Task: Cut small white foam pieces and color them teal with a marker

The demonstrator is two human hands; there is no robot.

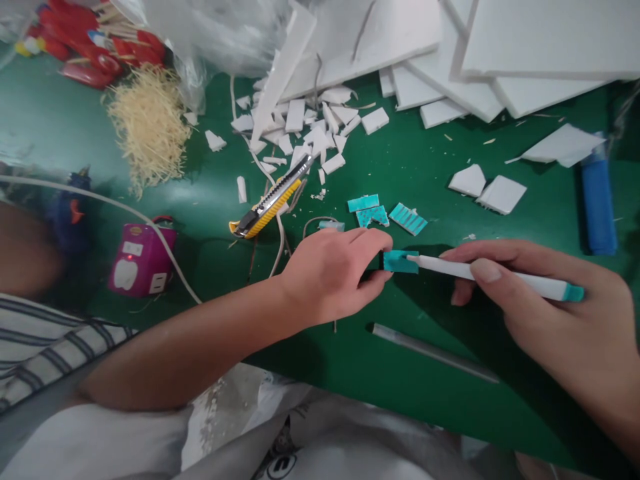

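Observation:
My left hand [335, 270] pinches the left end of a small teal-coloured foam piece [401, 262] between thumb and fingers. In my right hand [545, 307] is a white marker pen [530, 283] with a teal end, held like a writing tool. Its tip touches the upper face of the foam piece. Just beyond my left hand lie a teal strip [363, 203], a dotted teal piece [373, 216] and a striped teal piece [409, 219]. A grey pencil-like stick [435, 352] rests on the green table below my hands.
A yellow box cutter [273, 200] lies beside white foam scraps [320, 137]. Large white foam sheets [550, 40] are stacked at the back. A blue tube [598, 200] is at right. Toothpick-like sticks [150, 127], a purple box [143, 260] and a white cable [165, 243] occupy the left.

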